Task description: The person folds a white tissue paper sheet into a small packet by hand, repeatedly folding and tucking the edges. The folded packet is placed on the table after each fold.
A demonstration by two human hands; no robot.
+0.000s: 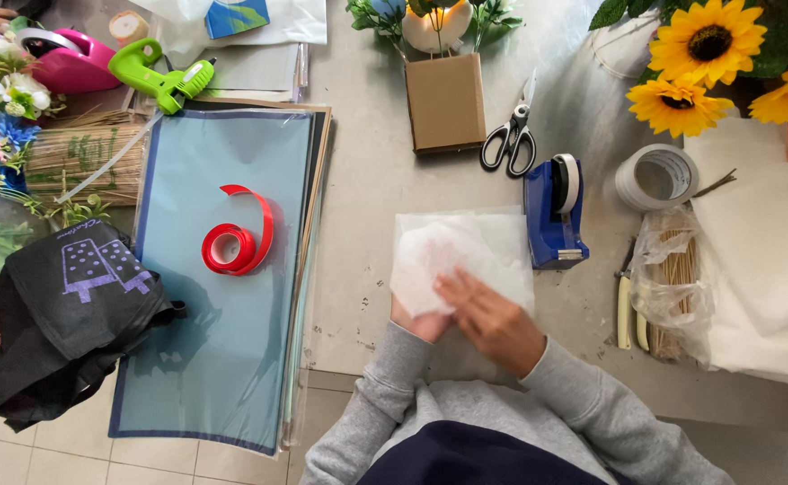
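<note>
Your right hand (493,321) lies flat, fingers together, on the white tissue sheet (452,256) near the bench's front edge, beside the blue tape dispenser (554,216), pinning it, while your left hand (419,321) pinches its near edge from underneath.
</note>
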